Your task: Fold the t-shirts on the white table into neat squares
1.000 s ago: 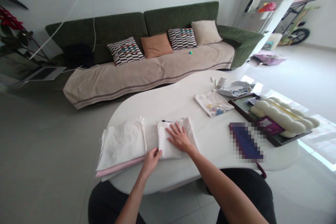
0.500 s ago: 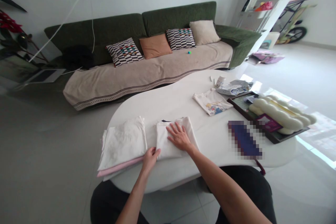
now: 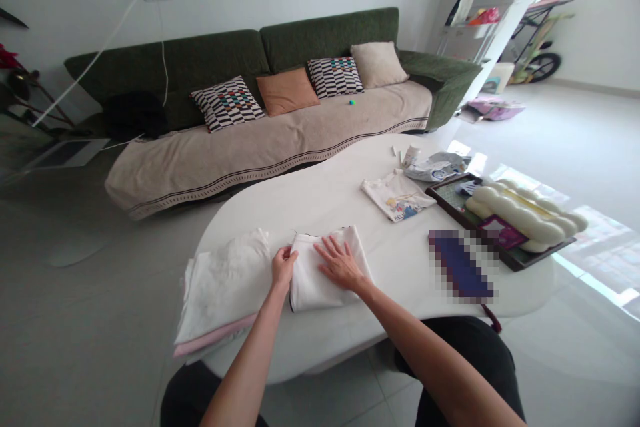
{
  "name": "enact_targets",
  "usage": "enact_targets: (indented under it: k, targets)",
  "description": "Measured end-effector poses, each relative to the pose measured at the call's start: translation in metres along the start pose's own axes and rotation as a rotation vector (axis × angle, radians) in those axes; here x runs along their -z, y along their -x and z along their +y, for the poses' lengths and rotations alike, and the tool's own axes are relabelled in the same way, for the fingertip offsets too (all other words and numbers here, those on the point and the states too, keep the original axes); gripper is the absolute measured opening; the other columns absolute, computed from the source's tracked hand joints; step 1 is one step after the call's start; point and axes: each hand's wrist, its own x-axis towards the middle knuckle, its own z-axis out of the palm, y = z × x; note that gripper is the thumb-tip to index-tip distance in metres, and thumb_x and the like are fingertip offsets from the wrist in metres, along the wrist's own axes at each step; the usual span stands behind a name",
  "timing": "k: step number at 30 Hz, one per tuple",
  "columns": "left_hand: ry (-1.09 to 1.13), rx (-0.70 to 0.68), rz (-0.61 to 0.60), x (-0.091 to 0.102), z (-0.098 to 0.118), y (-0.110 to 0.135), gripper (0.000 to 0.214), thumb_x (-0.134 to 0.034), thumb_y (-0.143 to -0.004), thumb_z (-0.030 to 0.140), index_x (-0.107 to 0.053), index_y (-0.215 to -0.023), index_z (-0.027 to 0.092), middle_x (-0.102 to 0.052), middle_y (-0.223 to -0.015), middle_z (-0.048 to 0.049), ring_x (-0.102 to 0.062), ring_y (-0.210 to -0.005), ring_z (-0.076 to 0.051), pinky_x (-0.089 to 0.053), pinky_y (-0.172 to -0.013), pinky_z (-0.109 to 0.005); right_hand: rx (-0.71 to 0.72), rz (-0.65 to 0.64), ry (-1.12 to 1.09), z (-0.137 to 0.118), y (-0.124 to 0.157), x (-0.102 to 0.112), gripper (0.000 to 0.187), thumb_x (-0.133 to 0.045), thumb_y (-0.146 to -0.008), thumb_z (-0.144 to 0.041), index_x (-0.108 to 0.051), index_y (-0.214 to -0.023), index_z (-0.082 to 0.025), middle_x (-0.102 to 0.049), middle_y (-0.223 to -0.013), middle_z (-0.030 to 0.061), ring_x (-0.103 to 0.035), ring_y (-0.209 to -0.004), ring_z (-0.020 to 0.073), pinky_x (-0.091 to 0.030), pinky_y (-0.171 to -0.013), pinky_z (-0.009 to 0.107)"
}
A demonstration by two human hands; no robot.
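A white folded shirt (image 3: 313, 283) lies on the white table in front of me, a dark line showing along its far and lower left edges. My left hand (image 3: 283, 265) pinches the shirt's left edge near the far corner. Flat on the upper right part of the shirt rests my right hand (image 3: 343, 263), its fingers spread. To the left is a stack of folded clothes (image 3: 223, 283), white on top with pink cloth beneath. Farther back on the table, a folded white T-shirt (image 3: 397, 197) with a printed picture lies by itself.
On the right stands a dark tray (image 3: 453, 213) holding a cream puffy item (image 3: 525, 210) and a purple packet (image 3: 501, 231). A blurred dark blue object (image 3: 463, 267) lies before it. Behind are a crumpled plastic bag (image 3: 440, 165) and a green sofa (image 3: 330, 27) with cushions.
My left hand has moved from the shirt's near left corner up to its far left side. The shirt's left edge now looks folded over. My right hand stays flat on it.
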Motion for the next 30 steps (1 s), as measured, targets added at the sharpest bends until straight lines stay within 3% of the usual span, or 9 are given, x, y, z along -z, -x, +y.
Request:
enact_targets:
  k: [5, 7, 10, 12, 15, 19, 23, 26, 30]
  targets:
    - [-0.185, -0.025, 0.074, 0.000, -0.003, 0.002, 0.022, -0.059, -0.067, 0.025, -0.057, -0.087, 0.016, -0.062, -0.083, -0.0071, -0.058, -0.082, -0.021, -0.042, -0.076, -0.031, -0.186, 0.011, 0.023, 0.020, 0.003, 0.009, 0.057, -0.026, -0.089, -0.049, -0.013, -0.140, -0.027, -0.011, -0.147, 0.0048, -0.002, -0.134, 0.0252, -0.011, -0.102, 0.054]
    - [-0.278, -0.077, 0.105, -0.003, 0.000, 0.000, 0.028, -0.057, -0.070, 0.025, -0.055, -0.097, 0.015, -0.060, -0.093, -0.0100, -0.056, -0.089, -0.022, -0.040, -0.080, -0.033, -0.179, 0.002, 0.023, 0.023, 0.001, 0.013, 0.058, -0.027, -0.088, -0.050, -0.013, -0.140, -0.027, -0.011, -0.147, 0.0054, -0.003, -0.134, 0.0257, -0.012, -0.102, 0.054]
    - [-0.457, -0.211, 0.163, -0.010, 0.007, -0.007, 0.038, -0.050, -0.076, 0.024, -0.047, -0.112, 0.013, -0.053, -0.112, -0.0157, -0.049, -0.105, -0.024, -0.037, -0.089, -0.035, -0.179, 0.099, 0.039, 0.023, -0.004, 0.016, 0.058, -0.027, -0.088, -0.049, -0.013, -0.141, -0.028, -0.009, -0.148, 0.0047, -0.001, -0.134, 0.0261, -0.009, -0.102, 0.056]
    - [-0.553, -0.257, 0.142, -0.016, 0.010, -0.014, 0.037, -0.049, -0.078, 0.023, -0.047, -0.113, 0.011, -0.050, -0.116, -0.0169, -0.044, -0.113, -0.024, -0.031, -0.095, -0.036, -0.208, 0.128, 0.039, 0.024, -0.007, 0.014, 0.058, -0.026, -0.089, -0.049, -0.012, -0.141, -0.027, -0.008, -0.148, 0.0046, 0.001, -0.134, 0.0258, -0.009, -0.102, 0.056]
    - [-0.628, -0.244, 0.054, -0.021, 0.012, -0.023, 0.030, -0.051, -0.076, 0.021, -0.053, -0.105, 0.012, -0.051, -0.114, -0.0162, -0.041, -0.115, -0.025, -0.025, -0.099, -0.037, -0.246, 0.063, 0.018, 0.028, -0.008, 0.007, 0.060, -0.024, -0.088, -0.050, -0.012, -0.141, -0.025, -0.009, -0.148, 0.0048, 0.001, -0.134, 0.0255, -0.012, -0.102, 0.055]
    - [-0.610, -0.195, -0.024, -0.018, 0.017, -0.035, 0.024, -0.054, -0.072, 0.019, -0.058, -0.096, 0.015, -0.056, -0.104, -0.0120, -0.050, -0.100, -0.023, -0.033, -0.090, -0.034, -0.270, -0.002, -0.036, 0.036, -0.013, 0.007, 0.058, -0.026, -0.088, -0.048, -0.014, -0.140, -0.027, -0.009, -0.148, 0.0034, 0.000, -0.134, 0.0249, -0.016, -0.100, 0.054]
    - [-0.549, -0.103, -0.125, -0.009, 0.027, -0.046, 0.021, -0.061, -0.063, 0.016, -0.061, -0.083, 0.015, -0.061, -0.079, -0.0048, -0.056, -0.079, -0.019, -0.040, -0.074, -0.027, -0.379, 0.027, -0.113, 0.052, -0.023, 0.024, 0.054, -0.033, -0.086, -0.026, -0.022, -0.139, -0.023, -0.020, -0.145, 0.0086, -0.014, -0.132, 0.0266, -0.027, -0.096, 0.048]
    - [-0.474, -0.044, -0.217, -0.004, 0.037, -0.048, 0.017, -0.060, -0.059, 0.012, -0.062, -0.076, 0.014, -0.061, -0.067, -0.0011, -0.055, -0.066, -0.015, -0.040, -0.062, -0.023, -0.417, 0.019, -0.140, 0.069, -0.030, 0.037, 0.057, -0.042, -0.078, -0.015, -0.034, -0.134, -0.014, -0.042, -0.131, 0.0162, -0.037, -0.120, 0.0282, -0.037, -0.089, 0.041]
    - [-0.360, -0.025, -0.338, 0.001, 0.059, -0.042, 0.016, -0.058, -0.058, 0.011, -0.063, -0.073, 0.013, -0.061, -0.064, 0.0005, -0.054, -0.058, -0.012, -0.039, -0.054, -0.021, -0.372, -0.034, -0.209, 0.082, -0.038, 0.055, 0.044, -0.053, -0.065, -0.010, -0.060, -0.108, -0.016, -0.064, -0.099, 0.0089, -0.057, -0.091, 0.0206, -0.044, -0.075, 0.026]
